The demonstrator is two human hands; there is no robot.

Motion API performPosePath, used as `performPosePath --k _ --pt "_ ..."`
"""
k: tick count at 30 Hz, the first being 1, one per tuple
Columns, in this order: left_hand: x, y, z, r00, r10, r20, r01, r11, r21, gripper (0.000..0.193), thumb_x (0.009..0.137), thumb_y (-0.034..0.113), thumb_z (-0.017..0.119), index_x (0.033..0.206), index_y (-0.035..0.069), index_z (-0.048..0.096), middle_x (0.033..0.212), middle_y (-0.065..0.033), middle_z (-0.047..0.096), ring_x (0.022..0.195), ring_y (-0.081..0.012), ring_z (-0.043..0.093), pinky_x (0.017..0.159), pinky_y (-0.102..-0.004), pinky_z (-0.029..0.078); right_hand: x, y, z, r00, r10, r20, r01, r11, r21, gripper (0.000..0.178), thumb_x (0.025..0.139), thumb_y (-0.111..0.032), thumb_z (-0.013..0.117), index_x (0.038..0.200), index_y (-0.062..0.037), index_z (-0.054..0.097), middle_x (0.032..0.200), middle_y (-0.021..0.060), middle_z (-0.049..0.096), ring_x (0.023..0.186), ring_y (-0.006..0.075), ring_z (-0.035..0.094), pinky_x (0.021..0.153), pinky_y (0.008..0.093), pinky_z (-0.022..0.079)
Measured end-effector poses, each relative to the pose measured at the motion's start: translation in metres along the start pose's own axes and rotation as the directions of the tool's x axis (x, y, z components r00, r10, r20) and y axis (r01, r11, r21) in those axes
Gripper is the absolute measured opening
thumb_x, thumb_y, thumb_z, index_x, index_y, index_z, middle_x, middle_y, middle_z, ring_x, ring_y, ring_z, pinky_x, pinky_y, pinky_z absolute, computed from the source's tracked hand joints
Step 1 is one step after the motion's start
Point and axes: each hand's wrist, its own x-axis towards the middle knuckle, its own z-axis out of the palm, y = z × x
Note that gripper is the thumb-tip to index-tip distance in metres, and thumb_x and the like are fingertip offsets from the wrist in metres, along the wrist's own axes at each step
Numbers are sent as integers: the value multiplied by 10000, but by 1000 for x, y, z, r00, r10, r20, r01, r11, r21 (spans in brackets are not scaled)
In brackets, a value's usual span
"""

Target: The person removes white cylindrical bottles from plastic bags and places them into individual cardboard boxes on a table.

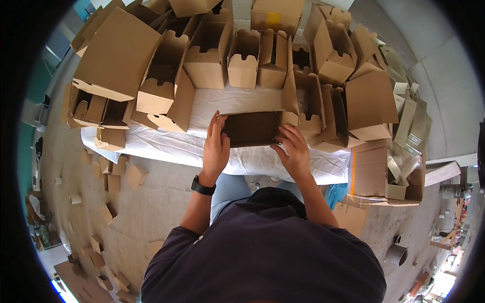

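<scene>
Between my two hands is an open cardboard box (pixel 254 129), its dark inside facing up toward me, held above the near part of a white cloth (pixel 237 98). My left hand (pixel 216 144) grips the box's left end, thumb and fingers on its edge. At the opposite end my right hand (pixel 293 146) pinches the right wall, by a small raised flap (pixel 290 118). A dark watch (pixel 203 186) is on my left wrist. Just right of the held box, another open carton (pixel 309 111) stands on the cloth.
Several open brown cartons crowd the cloth's back and sides, including a large one (pixel 117 54) at left. A big cardboard box (pixel 371 169) at right holds pale folded pieces (pixel 410 121). Small cartons (pixel 135 175) litter the floor at left; a grey cylinder (pixel 397 254) lies at lower right.
</scene>
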Motion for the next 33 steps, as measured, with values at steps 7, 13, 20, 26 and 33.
performPosePath --k 7,13,20,26,33 --pt "15 -2 -8 999 -19 51 19 1000 -15 467 800 -120 379 1227 10 517 1256 -220 559 1171 -403 529 987 -428 428 -10 -2 -4 997 58 -59 -54 997 61 176 686 -98 790 769 1 669 1017 142 689 1043 316 630 845 384 527" --pt "21 -11 -2 995 -73 70 78 994 -74 490 776 -112 375 1220 18 539 1251 -213 559 1175 -388 531 1012 -399 411 -23 8 7 986 149 -72 -135 977 167 144 710 -67 782 786 -3 678 1053 154 686 1083 326 616 882 387 512" --pt "27 -32 7 991 -74 114 94 980 -177 576 717 -111 375 1262 -7 532 1284 -174 549 1264 -300 480 1101 -352 309 -14 24 4 996 82 -35 -72 972 222 123 722 -91 756 788 -27 674 1068 131 676 1120 314 590 933 404 487" --pt "29 -27 11 989 -79 125 99 981 -166 528 764 -64 382 1272 -17 517 1276 -182 548 1260 -308 476 1096 -367 306 -13 6 -28 995 14 -103 2 989 150 173 766 -43 726 929 -26 672 1084 125 673 1124 311 590 931 406 496" --pt "24 -37 9 993 -53 108 68 987 -145 547 764 -76 376 1289 -6 513 1292 -165 554 1242 -304 497 1082 -383 334 -23 5 -124 964 132 -229 -108 987 115 211 790 27 691 994 -30 691 1058 116 682 1045 288 638 896 382 519"
